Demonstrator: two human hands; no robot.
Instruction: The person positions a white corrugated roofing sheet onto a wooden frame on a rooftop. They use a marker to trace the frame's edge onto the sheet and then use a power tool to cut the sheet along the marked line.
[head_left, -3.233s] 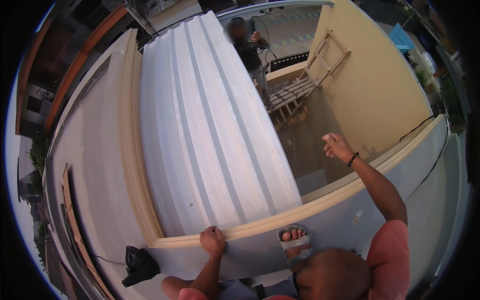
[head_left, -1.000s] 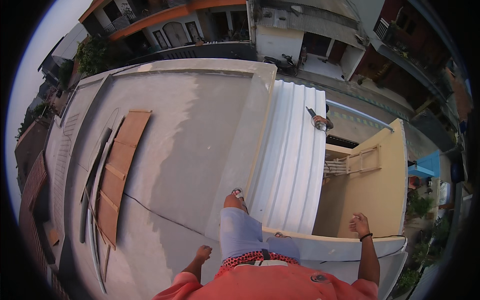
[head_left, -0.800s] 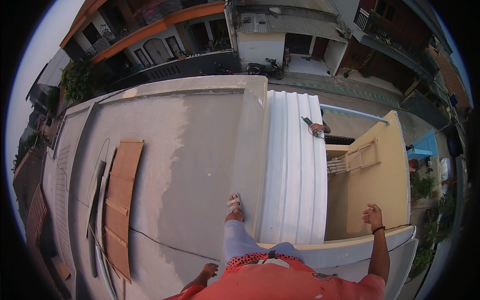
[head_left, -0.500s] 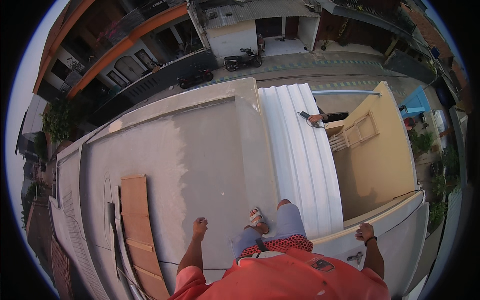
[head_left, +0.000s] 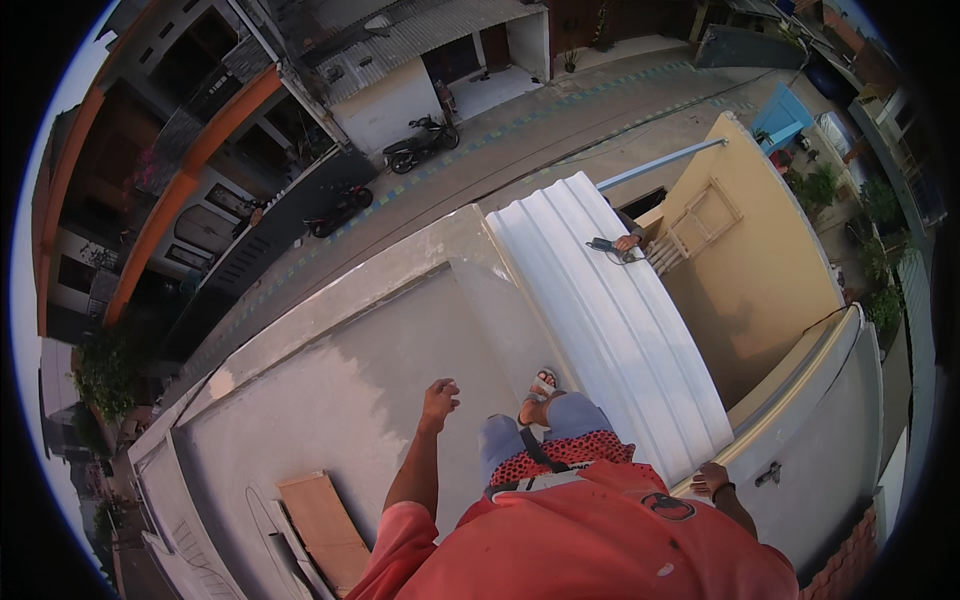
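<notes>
My left hand is raised over the grey concrete roof slab, its fingers loosely bent and apart, holding nothing. Low on the right, my right hand is at the top of the pale wall, beside the end of the white corrugated roofing sheet. Its fingers are loosely bent with nothing seen in them; whether they touch the wall I cannot tell. My sandalled foot stands on the slab close to the sheet. Across the sheet, another person's hand rests on a dark green corded power tool.
Right of the sheet is a drop between cream walls, with a wooden ladder leaning inside. A brown board lies on the slab at lower left. Beyond the raised roof edge, a street with parked motorbikes lies far below.
My view has turned and moved toward the sheet. My left hand has risen, and my right hand has come in to the wall top. My foot has stepped forward; the power tool shows more fully.
</notes>
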